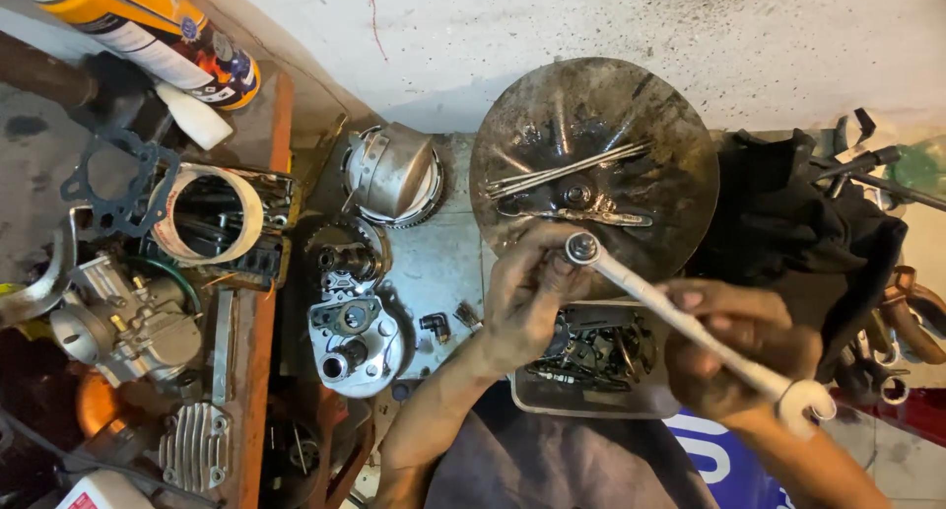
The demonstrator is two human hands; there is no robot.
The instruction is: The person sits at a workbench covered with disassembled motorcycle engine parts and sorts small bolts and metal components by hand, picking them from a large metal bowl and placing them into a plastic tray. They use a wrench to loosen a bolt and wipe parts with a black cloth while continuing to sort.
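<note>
From the head view, the right hand (734, 356) has a closed grip on a combination wrench (690, 317); its ring end sits at the left hand (527, 292), whose fingers pinch a small part. Keeping the ring seated squarely seems wise. Behind stands a greasy metal pan (670, 105), below it a parts tray (532, 396), and at left an engine cover (355, 332).

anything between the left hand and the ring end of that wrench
Nothing visible does. The left hand already has its fingertips at the ring end of the wrench, while the right hand grips the shaft near the open end.
</note>
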